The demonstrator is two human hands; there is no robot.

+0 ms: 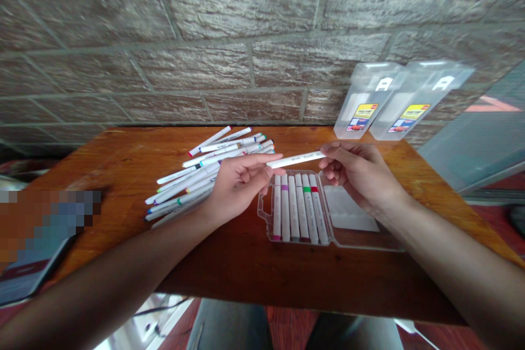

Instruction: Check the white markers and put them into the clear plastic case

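Observation:
A white marker (297,160) is held between my two hands, nearly level above the top of an open clear plastic case (262,213). My left hand (241,183) pinches its left end between thumb and fingers. At its right end, my right hand (361,172) grips it with the thumb and fingertips, covering that end. Below, several white markers (299,213) lie side by side in the case's left half, some with purple, green or red bands. The case's right half lies flat with a white card (350,209) on it, partly under my right arm.
Left of the case spreads a loose pile of white markers (200,172), partly behind my left hand. Two translucent plastic boxes (356,109) with labels stand at the back right, near the brick wall (229,65). A tablet-like device (28,273) lies at the left edge.

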